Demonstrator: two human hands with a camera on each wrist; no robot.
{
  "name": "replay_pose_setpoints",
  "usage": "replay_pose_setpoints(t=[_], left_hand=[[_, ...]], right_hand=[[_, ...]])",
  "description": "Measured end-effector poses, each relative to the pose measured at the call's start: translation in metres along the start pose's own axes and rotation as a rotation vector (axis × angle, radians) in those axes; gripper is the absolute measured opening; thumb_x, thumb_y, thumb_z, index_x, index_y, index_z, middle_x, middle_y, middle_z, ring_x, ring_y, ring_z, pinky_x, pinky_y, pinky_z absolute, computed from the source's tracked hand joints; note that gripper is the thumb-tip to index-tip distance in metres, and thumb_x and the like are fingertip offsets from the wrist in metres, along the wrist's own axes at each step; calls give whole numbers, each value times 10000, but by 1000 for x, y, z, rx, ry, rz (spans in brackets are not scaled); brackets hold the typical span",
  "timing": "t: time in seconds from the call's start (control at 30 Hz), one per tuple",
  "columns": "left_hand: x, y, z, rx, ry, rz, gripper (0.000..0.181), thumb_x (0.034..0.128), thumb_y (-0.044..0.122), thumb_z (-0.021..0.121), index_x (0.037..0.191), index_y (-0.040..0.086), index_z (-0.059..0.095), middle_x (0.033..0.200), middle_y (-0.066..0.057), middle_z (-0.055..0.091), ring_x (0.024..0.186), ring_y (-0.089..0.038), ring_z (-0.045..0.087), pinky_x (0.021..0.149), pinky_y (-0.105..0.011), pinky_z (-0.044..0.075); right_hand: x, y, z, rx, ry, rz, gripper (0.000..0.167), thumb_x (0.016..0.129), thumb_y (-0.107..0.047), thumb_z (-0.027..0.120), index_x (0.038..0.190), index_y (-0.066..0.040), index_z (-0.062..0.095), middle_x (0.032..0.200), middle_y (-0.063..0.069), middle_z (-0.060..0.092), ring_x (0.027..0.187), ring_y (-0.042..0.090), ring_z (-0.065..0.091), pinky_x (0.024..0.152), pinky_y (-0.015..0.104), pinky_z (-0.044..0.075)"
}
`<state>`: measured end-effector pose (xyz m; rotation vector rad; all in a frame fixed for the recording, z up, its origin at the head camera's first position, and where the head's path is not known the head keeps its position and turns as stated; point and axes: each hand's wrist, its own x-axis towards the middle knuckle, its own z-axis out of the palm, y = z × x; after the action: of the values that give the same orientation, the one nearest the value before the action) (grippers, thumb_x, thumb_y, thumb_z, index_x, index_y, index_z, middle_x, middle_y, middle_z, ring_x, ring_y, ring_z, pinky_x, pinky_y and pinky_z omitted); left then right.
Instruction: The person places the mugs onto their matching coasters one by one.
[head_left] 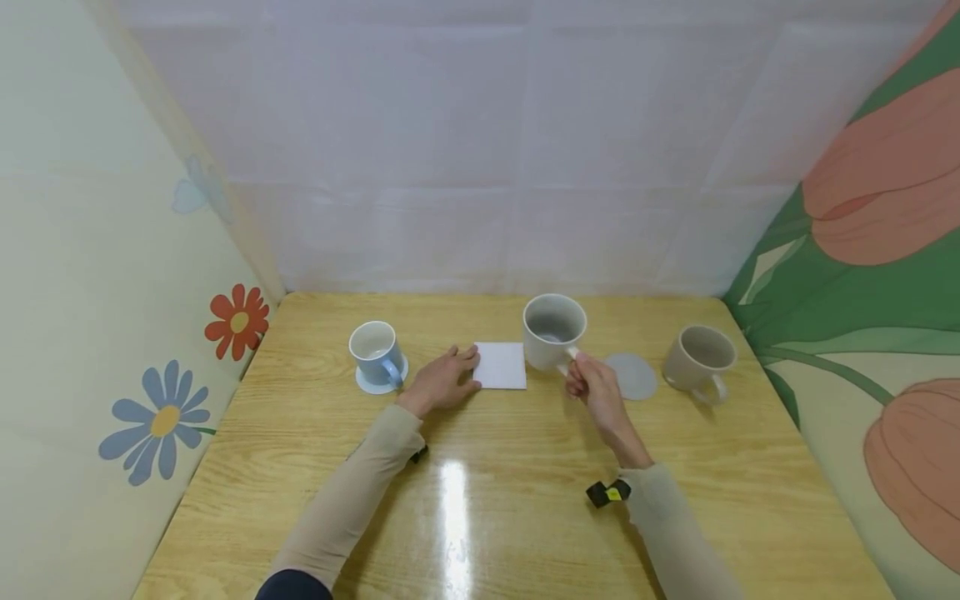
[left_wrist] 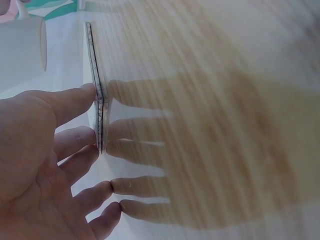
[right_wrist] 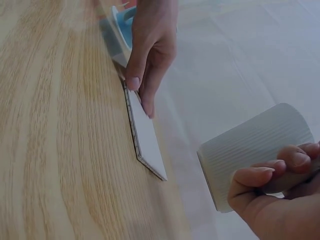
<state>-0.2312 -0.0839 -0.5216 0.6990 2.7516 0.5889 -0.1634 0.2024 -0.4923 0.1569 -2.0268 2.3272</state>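
My right hand (head_left: pixel 597 393) grips the handle of a white mug (head_left: pixel 553 332) with ribbed sides, held above the table beside a square white coaster (head_left: pixel 500 366). The right wrist view shows the mug's base apart from the tabletop. At the coaster's left edge lies my left hand (head_left: pixel 444 382), thumb and fingertips touching its sides with the fingers extended. A light blue mug (head_left: pixel 372 358) stands on a round pale coaster (head_left: pixel 362 383) to the left. Right of the held mug lies a round grey coaster (head_left: pixel 632 377). Beyond it a beige mug (head_left: pixel 699 360) stands on bare wood.
The wooden table (head_left: pixel 525 508) ends at a white cloth backdrop (head_left: pixel 480 167). Floral panels (head_left: pixel 161 421) flank it on both sides. A glare streak (head_left: pixel 453 525) crosses the near tabletop. Each wrist wears a small dark device (head_left: pixel 606 493).
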Motion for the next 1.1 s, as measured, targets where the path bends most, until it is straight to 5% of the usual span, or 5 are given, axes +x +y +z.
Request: replay_pose_setpoints(t=[0.8, 1.1], left_hand=[[-1, -3, 2, -31, 6, -9, 613, 1079, 341, 633, 1618, 108, 457, 1741, -16, 335, 1619, -418, 265, 1277, -619, 325], [8, -15, 13, -127, -4, -32, 652, 1067, 339, 631, 1651, 148, 415, 1764, 10, 280, 1651, -381, 181, 1315, -614, 236]], right_hand=[[6, 3, 13, 21, -21, -12, 413, 1173, -187, 342, 812, -12, 441, 742, 31, 423, 661, 117, 434, 601, 243, 397], [6, 5, 18, 11, -7, -60, 500, 1166, -166, 364, 810, 183, 323, 717, 17, 416, 641, 111, 429, 579, 233, 397]])
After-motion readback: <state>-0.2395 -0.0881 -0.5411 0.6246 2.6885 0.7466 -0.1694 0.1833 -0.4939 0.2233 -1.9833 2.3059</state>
